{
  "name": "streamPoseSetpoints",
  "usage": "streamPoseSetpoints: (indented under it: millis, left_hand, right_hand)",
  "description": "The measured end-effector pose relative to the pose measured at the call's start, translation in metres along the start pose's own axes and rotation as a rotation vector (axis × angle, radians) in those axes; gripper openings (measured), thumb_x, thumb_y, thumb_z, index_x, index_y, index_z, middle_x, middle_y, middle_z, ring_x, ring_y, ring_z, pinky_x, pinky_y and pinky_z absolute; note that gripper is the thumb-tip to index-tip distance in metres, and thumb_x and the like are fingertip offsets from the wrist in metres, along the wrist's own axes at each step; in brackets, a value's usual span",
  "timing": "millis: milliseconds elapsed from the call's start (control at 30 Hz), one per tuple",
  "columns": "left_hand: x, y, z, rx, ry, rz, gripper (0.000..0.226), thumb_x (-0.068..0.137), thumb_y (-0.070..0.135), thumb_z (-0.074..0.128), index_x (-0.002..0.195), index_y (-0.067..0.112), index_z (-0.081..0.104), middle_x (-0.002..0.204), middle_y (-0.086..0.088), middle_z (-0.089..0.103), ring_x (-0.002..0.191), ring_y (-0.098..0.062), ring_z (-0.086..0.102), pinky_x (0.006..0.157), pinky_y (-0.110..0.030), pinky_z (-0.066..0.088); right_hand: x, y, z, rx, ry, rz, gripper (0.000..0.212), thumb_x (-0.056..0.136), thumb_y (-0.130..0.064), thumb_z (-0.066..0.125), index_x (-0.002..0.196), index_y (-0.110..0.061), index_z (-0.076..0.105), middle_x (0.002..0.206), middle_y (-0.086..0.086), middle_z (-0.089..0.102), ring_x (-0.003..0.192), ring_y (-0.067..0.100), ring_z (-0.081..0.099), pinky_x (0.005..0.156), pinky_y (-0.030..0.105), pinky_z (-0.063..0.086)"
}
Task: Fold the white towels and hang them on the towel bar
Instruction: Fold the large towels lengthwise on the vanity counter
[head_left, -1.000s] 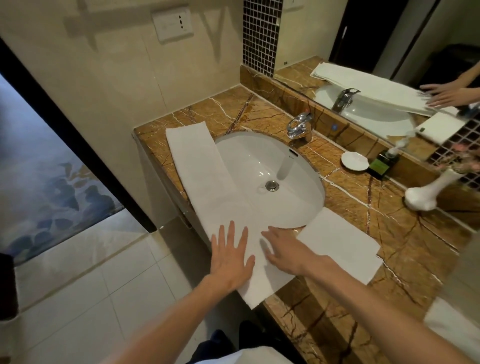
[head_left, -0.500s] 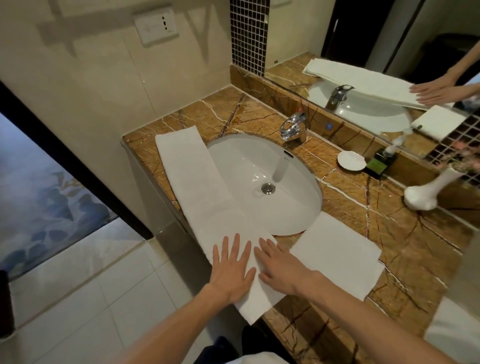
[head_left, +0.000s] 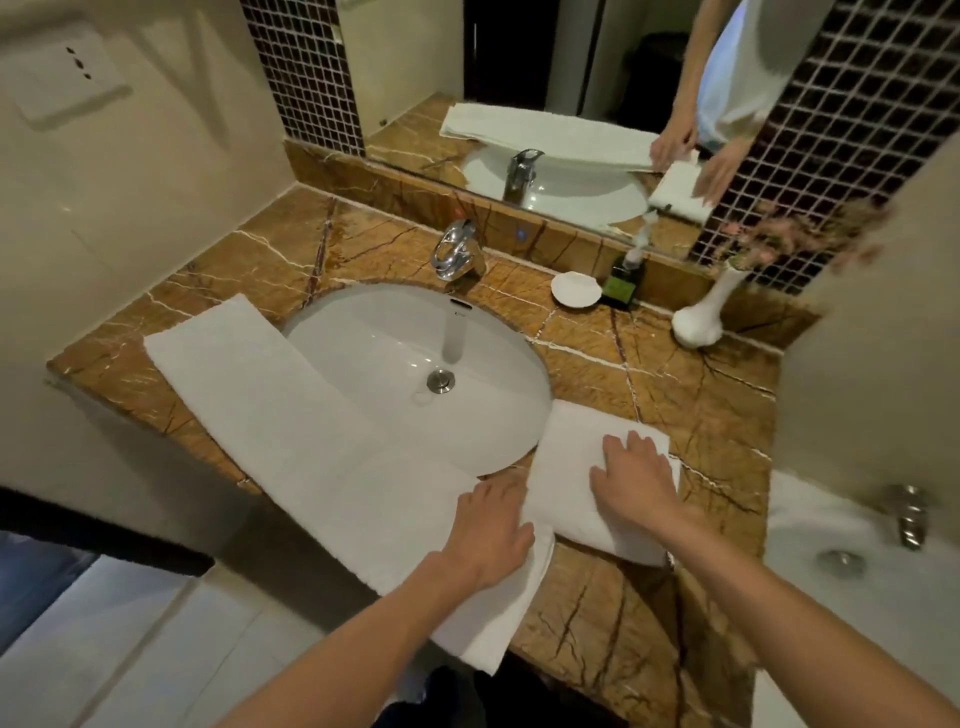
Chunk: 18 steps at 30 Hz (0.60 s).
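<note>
**Both hands flat on the white towels beside the basin**

The right hand (head_left: 636, 486) lies palm down on the folded towel (head_left: 566, 467). Its fingers (head_left: 618, 449) are extended and slightly spread, pressing the cloth and grasping nothing. The left hand (head_left: 488, 530) lies palm down on the long towel (head_left: 291, 415), fingers (head_left: 511, 496) straight and released. Their tips meet the left edge of the folded towel (whether they slip beneath that edge cannot be told). The two hands are near each other but apart.

The folded towel is a compact rectangle on the brown marble worktop (head_left: 701, 415), just right of the sink basin (head_left: 395, 353). The long towel runs as a narrow strip from the worktop's left side across the basin's front rim. Its near end hangs over the worktop's front edge.

Behind the basin stands a chrome tap (head_left: 457, 254). To its right a white dish (head_left: 575, 290), a small dark bottle (head_left: 623, 283) and a white vase (head_left: 698, 317) with pink flowers stand below the mirror (head_left: 545, 78).
</note>
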<state>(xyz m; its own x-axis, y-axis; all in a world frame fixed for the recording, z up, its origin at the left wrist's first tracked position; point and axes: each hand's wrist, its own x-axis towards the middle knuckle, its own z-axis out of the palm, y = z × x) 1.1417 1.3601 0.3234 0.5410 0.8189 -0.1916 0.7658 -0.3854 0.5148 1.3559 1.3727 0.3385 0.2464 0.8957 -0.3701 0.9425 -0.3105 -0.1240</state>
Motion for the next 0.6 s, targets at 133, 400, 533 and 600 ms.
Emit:
streamPoseSetpoints:
  millis: [133,400,533,600]
  left_hand:
    - [0.029,0.007,-0.001,-0.165,-0.016,0.067,0.03,0.095,0.025,0.048,0.117,0.005,0.051,0.119,-0.013,0.055,0.11,-0.028,0.05,0.09,-0.034,0.039]
    - [0.112,0.021,-0.014,-0.465,-0.106,-0.269,0.052,0.093,0.034,0.056,0.131,0.002,0.04,0.127,-0.016,0.053,0.107,-0.024,0.051,0.08,-0.024,0.035]
    - [0.15,0.033,-0.028,-0.683,-0.135,-0.485,0.069,0.089,0.032,0.065,0.134,-0.011,0.037,0.118,-0.018,0.058,0.101,-0.029,0.059,0.078,-0.027,0.051]
    - [0.162,0.048,-0.034,-0.737,-0.147,-0.482,0.05,0.086,0.025,0.068,0.119,-0.009,0.055,0.083,-0.01,0.061,0.072,-0.022,0.061,0.052,-0.024,0.049]
  right_hand:
    - [0.015,0.023,-0.011,0.115,-0.093,0.126,0.043,0.093,-0.038,0.044,0.127,-0.011,0.043,0.131,0.017,0.043,0.121,0.035,0.042,0.098,0.045,0.042]
    - [0.019,0.039,-0.001,0.563,0.074,0.401,0.054,0.085,-0.02,0.066,0.131,-0.004,0.042,0.129,0.016,0.053,0.116,0.033,0.053,0.096,0.039,0.048]
    - [0.027,0.05,-0.002,0.746,0.157,0.494,0.042,0.081,-0.017,0.067,0.118,-0.004,0.051,0.115,0.013,0.059,0.105,0.031,0.058,0.087,0.04,0.052]
    - [0.034,0.054,-0.008,0.867,0.153,0.503,0.035,0.08,-0.015,0.067,0.11,-0.003,0.052,0.108,0.013,0.062,0.1,0.03,0.06,0.083,0.039,0.054]
